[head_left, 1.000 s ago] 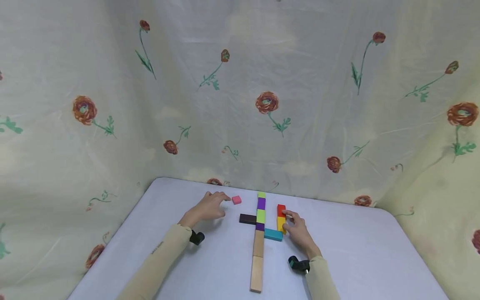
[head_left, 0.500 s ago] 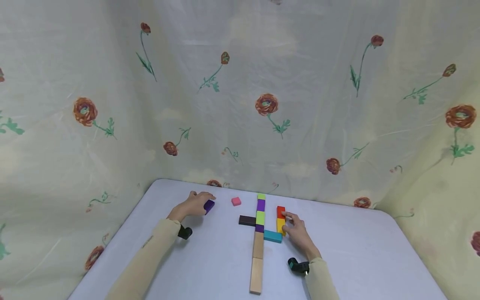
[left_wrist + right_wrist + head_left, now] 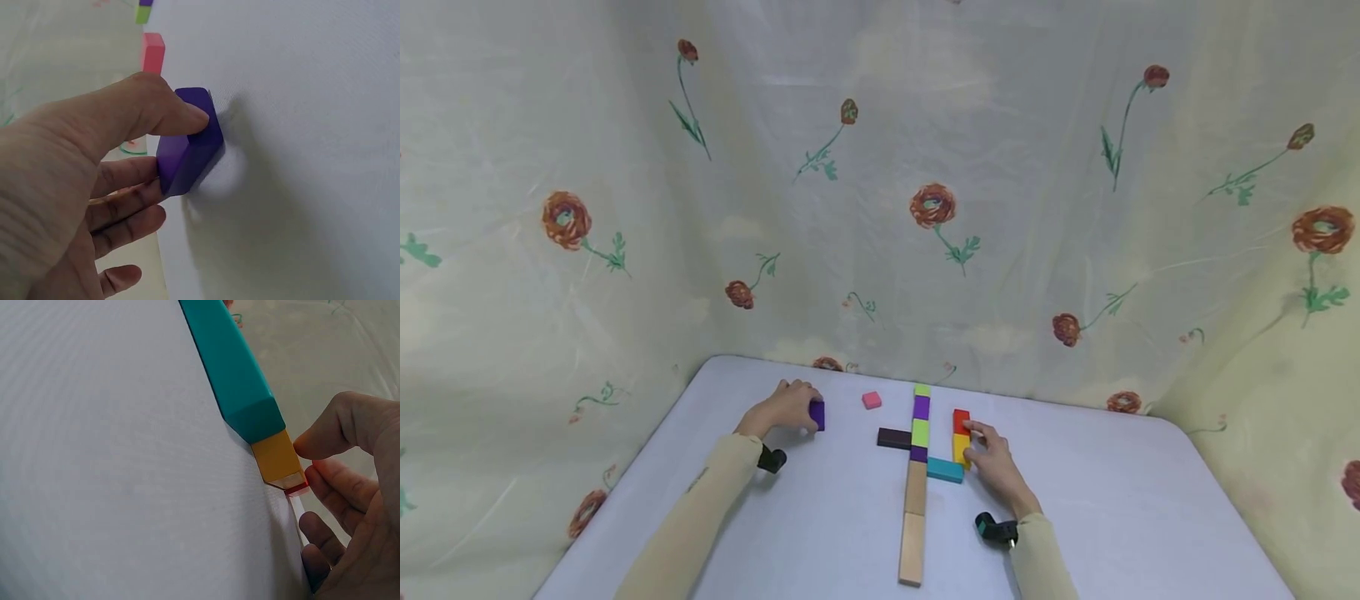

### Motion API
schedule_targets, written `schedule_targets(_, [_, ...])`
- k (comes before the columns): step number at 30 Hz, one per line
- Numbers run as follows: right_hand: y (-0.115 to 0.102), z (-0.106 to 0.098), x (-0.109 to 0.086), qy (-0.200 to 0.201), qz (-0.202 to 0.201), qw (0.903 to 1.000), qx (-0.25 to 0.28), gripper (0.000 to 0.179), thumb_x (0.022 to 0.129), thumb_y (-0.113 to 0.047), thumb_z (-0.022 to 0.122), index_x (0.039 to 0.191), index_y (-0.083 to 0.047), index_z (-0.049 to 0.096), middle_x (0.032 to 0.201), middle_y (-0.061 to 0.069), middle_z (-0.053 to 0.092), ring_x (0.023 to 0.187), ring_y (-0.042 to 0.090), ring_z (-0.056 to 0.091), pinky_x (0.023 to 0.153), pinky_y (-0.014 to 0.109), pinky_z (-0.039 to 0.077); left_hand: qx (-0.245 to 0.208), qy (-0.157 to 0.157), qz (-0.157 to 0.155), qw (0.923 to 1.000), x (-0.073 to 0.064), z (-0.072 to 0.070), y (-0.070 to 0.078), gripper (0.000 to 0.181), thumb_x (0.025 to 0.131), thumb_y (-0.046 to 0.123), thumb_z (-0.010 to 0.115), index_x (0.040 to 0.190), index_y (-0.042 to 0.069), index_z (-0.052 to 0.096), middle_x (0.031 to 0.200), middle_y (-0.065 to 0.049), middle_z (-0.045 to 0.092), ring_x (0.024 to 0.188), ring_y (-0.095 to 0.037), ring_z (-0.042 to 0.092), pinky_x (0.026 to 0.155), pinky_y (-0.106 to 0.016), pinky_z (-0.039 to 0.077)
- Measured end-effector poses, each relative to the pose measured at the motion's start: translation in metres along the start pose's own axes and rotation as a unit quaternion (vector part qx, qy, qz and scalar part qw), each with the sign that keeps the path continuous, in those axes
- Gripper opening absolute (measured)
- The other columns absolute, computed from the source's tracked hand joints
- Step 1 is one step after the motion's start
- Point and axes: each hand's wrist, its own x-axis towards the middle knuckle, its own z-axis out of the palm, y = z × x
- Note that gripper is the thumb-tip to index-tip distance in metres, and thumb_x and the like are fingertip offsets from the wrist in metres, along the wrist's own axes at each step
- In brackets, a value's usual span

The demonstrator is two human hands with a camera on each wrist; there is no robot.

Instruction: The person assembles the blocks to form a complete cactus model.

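My left hand (image 3: 786, 406) pinches a purple block (image 3: 190, 144) between thumb and fingers at the far left of the white table; in the left wrist view the block is tilted. A pink block (image 3: 871, 400) lies to its right. My right hand (image 3: 992, 462) rests against a short column, its thumb touching the yellow block (image 3: 961, 450) and a finger touching the red block (image 3: 961, 421) beyond it. The near end of the yellow block meets a teal block (image 3: 945, 470). Part of the red block is hidden by fingers in the right wrist view.
A central line holds two wooden blocks (image 3: 912, 548), with purple and lime green blocks (image 3: 921, 433) beyond them. On its left side a dark block (image 3: 894, 438) juts out. Floral cloth (image 3: 880, 208) hangs behind the table (image 3: 820, 533).
My left hand has moved left, away from the pink block, and now holds the purple block, which it has turned more lengthwise. My right hand has stayed on the red and yellow blocks.
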Motion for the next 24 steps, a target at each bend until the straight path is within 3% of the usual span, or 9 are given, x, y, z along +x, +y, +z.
schedule_targets(4, [-0.001, 0.0, 0.0, -0.002, 0.003, 1.0, 0.0, 0.053, 0.092, -0.014, 0.056, 0.143, -0.018, 0.041, 0.148, 0.016, 0.031, 0.136, 0.037, 0.025, 0.111, 0.064, 0.025, -0.004, 0.001, -0.005, 1.0, 0.0, 0.002, -0.008, 0.059, 0.075, 0.034, 0.078, 0.127, 0.011, 0.063, 0.132, -0.013, 0.055, 0.118, -0.031, 0.049, 0.1, -0.055, 0.032])
schedule_targets(8, [0.0, 0.0, 0.0, -0.002, 0.001, 1.0, -0.004, 0.053, 0.092, -0.014, 0.056, 0.143, -0.018, 0.041, 0.148, 0.016, 0.032, 0.136, 0.037, 0.026, 0.111, 0.064, 0.026, -0.057, 0.009, -0.01, 0.9983, -0.002, 0.006, -0.015, 0.057, 0.076, 0.033, 0.078, 0.126, 0.01, 0.064, 0.135, -0.013, 0.055, 0.126, -0.032, 0.047, 0.106, -0.06, 0.026])
schedule_targets(11, [0.0, 0.0, 0.0, -0.002, 0.001, 1.0, -0.008, 0.054, 0.092, -0.014, 0.055, 0.143, -0.018, 0.041, 0.149, 0.017, 0.031, 0.137, 0.038, 0.026, 0.111, 0.064, 0.026, -0.088, 0.013, 0.006, 0.996, -0.003, 0.009, -0.016, 0.055, 0.076, 0.03, 0.08, 0.124, 0.008, 0.065, 0.132, -0.014, 0.058, 0.126, -0.033, 0.049, 0.107, -0.063, 0.025])
schedule_targets(17, [0.0, -0.001, 0.0, -0.002, 0.003, 0.9999, -0.011, 0.054, 0.091, -0.014, 0.055, 0.143, -0.016, 0.041, 0.149, 0.018, 0.03, 0.138, 0.04, 0.026, 0.111, 0.064, 0.026, -0.087, -0.009, 0.043, 0.9952, -0.001, 0.017, 0.001, 0.052, 0.08, 0.03, 0.078, 0.126, 0.011, 0.064, 0.132, -0.011, 0.057, 0.128, -0.03, 0.048, 0.107, -0.065, 0.026])
schedule_targets(24, [0.0, 0.0, 0.0, -0.003, 0.006, 1.0, -0.007, 0.053, 0.091, -0.014, 0.055, 0.142, -0.018, 0.042, 0.149, 0.017, 0.03, 0.138, 0.038, 0.026, 0.111, 0.065, 0.026, -0.07, -0.01, 0.048, 0.9963, 0.006, 0.025, 0.027, 0.051, 0.086, 0.031, 0.072, 0.131, 0.012, 0.06, 0.139, -0.01, 0.052, 0.133, -0.03, 0.042, 0.111, -0.063, 0.023])
